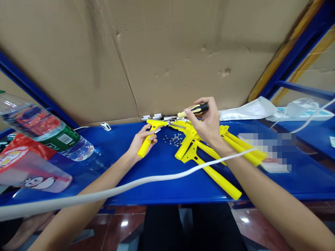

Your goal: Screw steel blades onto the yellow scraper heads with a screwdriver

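left hand (136, 143) gripping yellow tool (146, 145), left of yellow pile (218, 177) | right hand (210, 122) wrapped around screwdriver (199, 109), aimed at tool's far end | risk: screwdriver could slip if tool twists; small loose parts (176, 140) between hands could scatter if brushed

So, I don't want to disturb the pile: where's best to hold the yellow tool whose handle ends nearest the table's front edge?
Take that yellow tool by the outer half of its handle, probably from the near side of the table. That half reaches toward you, apart from the other yellow tools; its wide head lies close beside them.
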Motion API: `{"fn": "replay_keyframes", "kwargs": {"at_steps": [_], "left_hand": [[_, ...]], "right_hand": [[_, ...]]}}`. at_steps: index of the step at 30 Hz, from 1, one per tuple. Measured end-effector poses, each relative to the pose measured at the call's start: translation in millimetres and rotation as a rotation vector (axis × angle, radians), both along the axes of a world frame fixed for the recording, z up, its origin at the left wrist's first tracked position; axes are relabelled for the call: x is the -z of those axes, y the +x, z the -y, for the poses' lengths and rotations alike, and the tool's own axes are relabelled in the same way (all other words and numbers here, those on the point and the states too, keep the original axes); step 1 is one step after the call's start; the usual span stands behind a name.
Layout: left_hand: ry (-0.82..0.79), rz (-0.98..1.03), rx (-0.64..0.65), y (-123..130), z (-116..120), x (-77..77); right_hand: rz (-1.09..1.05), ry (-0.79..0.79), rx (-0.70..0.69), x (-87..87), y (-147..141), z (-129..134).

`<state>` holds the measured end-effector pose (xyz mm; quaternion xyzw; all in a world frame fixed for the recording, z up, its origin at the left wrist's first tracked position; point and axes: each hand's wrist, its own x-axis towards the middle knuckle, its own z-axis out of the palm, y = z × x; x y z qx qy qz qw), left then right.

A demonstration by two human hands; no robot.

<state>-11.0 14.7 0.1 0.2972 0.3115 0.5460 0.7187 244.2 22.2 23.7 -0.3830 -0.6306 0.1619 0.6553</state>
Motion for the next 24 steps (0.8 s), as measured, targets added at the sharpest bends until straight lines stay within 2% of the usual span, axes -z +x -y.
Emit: {"fn": "replay_keyframes", "kwargs": {"at_steps": [3,11,24], "left_hand": [[0.003,-0.025,-0.019,1,-1,3.7],[0.027,-0.053,-0.058,-2,-5,3.7],[0.034,-0.072,-0.060,-1,-5,5.9]], "right_hand": [[0.059,-0.022,0.001,0.6,2,-1],[0.321,-0.093,-0.112,9.5,-7,2],[0.396,-0.087,-0.126,16.6,-10,-1]]}}
